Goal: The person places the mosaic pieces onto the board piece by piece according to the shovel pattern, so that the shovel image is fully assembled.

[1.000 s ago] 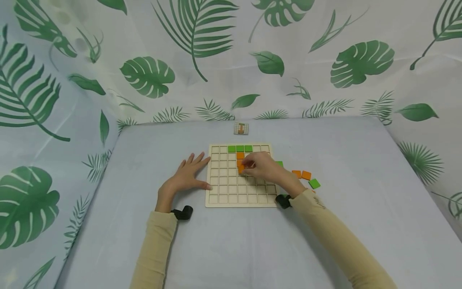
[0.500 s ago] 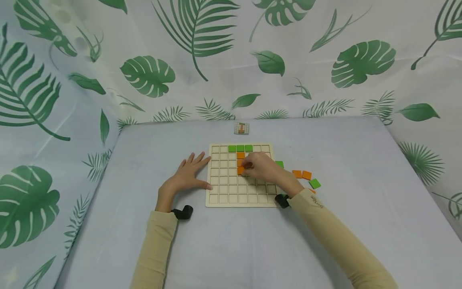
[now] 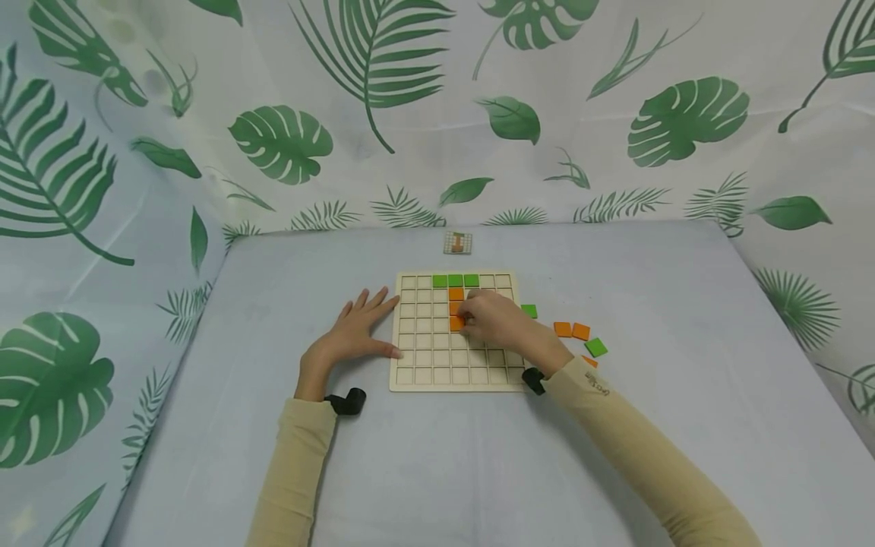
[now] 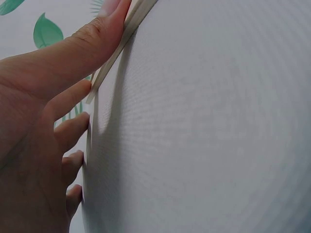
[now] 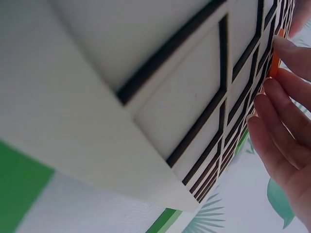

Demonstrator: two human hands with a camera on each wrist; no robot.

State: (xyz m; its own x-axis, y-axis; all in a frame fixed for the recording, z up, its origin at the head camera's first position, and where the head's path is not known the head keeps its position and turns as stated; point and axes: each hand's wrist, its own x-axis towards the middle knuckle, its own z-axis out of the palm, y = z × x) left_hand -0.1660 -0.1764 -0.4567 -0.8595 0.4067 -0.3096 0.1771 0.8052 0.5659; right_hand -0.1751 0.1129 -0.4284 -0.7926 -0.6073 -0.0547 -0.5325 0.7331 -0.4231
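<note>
A pale wooden grid board (image 3: 433,376) lies on the table. Three green tiles (image 3: 455,281) fill part of its far row, and orange tiles (image 3: 456,294) run down from the middle one. At the nearest orange tile (image 3: 456,324), my right hand (image 3: 499,317) bends over the board, thumb and forefinger pinching it. The right wrist view has this orange tile (image 5: 276,63) between thumb and fingertips, the other fingers loosely bent beside it. My left hand (image 3: 354,333) is spread at the board's left edge, its thumb (image 4: 104,36) on the rim in the left wrist view.
Loose orange tiles (image 3: 571,330) and green tiles (image 3: 596,347) lie right of the board, some partly behind the right forearm. A small patterned card (image 3: 457,243) lies beyond the board. Leaf-printed cloth (image 3: 410,152) rises behind the table.
The orange tile under my right hand has turned from slightly askew to square in its column. My right fingers have shifted slightly toward the right. The left hand stays in place.
</note>
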